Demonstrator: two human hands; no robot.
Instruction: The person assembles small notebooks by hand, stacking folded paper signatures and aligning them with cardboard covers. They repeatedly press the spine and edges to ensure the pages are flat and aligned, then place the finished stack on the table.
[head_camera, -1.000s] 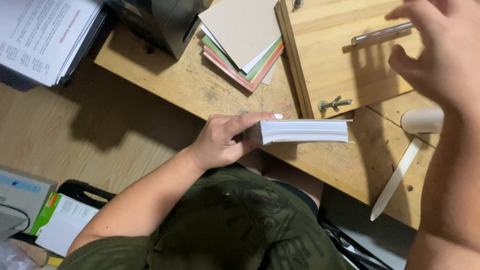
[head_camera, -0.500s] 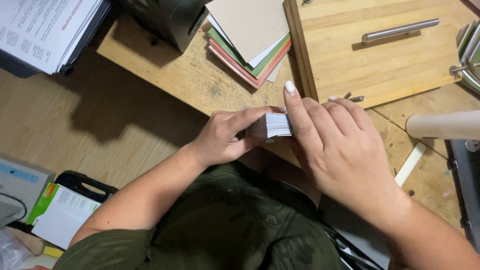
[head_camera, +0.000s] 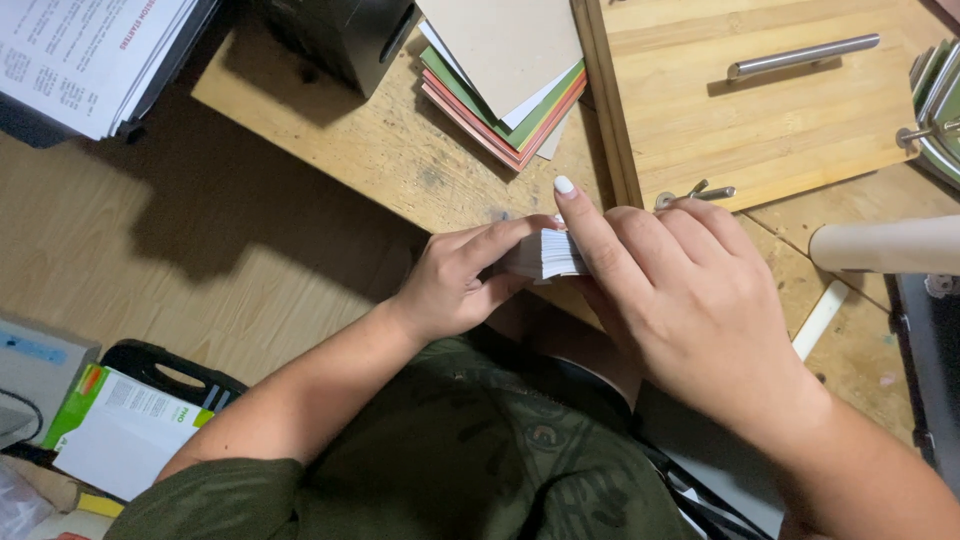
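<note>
Worn wooden workbench (head_camera: 400, 150), both the left hand (head_camera: 455, 280) and right hand (head_camera: 690, 300) clamped on a white paper block (head_camera: 545, 255).

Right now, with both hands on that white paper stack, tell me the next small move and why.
Probably tap the paper stack on the workbench edge to square it. The left hand pinches one end and the right hand covers the other, so the block is held at the bench edge with only a narrow strip of its layered edge showing.

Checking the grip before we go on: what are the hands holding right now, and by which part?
Both hands hold a stack of white paper sheets: the left hand grips its left end, and the right hand covers its right end and top.
</note>
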